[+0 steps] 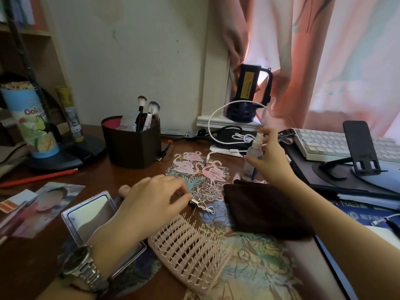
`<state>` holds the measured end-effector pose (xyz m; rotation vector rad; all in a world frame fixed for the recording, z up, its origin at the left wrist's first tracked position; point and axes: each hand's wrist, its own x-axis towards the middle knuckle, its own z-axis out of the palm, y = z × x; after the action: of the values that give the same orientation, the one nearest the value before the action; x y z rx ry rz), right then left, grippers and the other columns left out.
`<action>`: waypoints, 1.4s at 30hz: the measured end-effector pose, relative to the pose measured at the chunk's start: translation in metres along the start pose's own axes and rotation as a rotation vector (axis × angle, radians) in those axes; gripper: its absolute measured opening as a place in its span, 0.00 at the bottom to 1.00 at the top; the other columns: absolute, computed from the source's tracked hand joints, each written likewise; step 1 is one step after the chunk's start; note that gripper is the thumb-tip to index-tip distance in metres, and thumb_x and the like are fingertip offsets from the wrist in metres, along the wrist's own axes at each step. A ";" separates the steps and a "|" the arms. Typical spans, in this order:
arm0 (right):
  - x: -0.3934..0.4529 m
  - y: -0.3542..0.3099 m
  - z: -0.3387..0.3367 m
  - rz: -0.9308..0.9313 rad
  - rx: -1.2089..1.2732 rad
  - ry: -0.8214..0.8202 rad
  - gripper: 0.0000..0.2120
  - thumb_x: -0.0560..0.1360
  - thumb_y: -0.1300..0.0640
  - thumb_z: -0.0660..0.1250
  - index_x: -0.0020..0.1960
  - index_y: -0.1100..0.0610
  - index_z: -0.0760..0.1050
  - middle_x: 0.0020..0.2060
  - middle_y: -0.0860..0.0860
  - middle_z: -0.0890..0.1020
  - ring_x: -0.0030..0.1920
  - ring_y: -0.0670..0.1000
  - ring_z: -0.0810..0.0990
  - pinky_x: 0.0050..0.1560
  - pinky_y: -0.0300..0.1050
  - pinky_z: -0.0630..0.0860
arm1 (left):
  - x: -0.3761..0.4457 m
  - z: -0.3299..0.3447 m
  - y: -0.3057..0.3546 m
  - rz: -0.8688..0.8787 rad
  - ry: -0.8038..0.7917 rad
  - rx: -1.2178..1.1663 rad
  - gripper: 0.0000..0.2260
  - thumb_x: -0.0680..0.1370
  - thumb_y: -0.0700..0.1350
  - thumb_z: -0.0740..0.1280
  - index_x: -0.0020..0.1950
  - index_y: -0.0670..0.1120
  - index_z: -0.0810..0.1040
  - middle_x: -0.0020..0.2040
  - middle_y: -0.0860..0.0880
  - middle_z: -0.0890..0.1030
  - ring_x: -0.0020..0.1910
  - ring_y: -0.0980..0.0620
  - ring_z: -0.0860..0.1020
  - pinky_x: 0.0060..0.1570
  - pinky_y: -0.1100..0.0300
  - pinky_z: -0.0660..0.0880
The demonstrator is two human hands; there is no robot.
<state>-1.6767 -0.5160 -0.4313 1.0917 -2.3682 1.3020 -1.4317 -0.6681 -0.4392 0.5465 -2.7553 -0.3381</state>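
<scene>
My left hand (151, 202), with a metal watch on the wrist, pinches a small silver hair clip (200, 204) just above the patterned mat. My right hand (270, 156) grips a small clear spray bottle (254, 152) upright, farther back, with fingers wrapped round its body. A pink vented hairbrush (190, 247) lies bristles up near the front. Its handle end (124, 189) sticks out behind my left hand. A dark brown cloth (264, 208) lies under my right forearm.
A flamingo-print mat (201, 167) covers the wooden desk. A small mirror (91, 215) and photos (43, 204) lie at the left. A brown box with makeup brushes (132, 141), a lamp base (71, 154), white cables (227, 137), a keyboard (337, 146) and a phone stand (361, 152) line the back.
</scene>
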 end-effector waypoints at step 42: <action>-0.128 -0.017 -0.032 -0.034 -0.364 -0.503 0.18 0.70 0.40 0.69 0.58 0.42 0.73 0.60 0.41 0.72 0.62 0.47 0.68 0.63 0.45 0.68 | -0.028 -0.031 -0.043 0.070 -0.282 -0.301 0.14 0.71 0.44 0.74 0.52 0.60 0.80 0.53 0.62 0.80 0.52 0.65 0.78 0.50 0.65 0.75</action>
<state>-1.5804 -0.4320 -0.4677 1.4542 -2.7641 0.5840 -1.3820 -0.7005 -0.4298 0.3457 -2.8983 -0.8534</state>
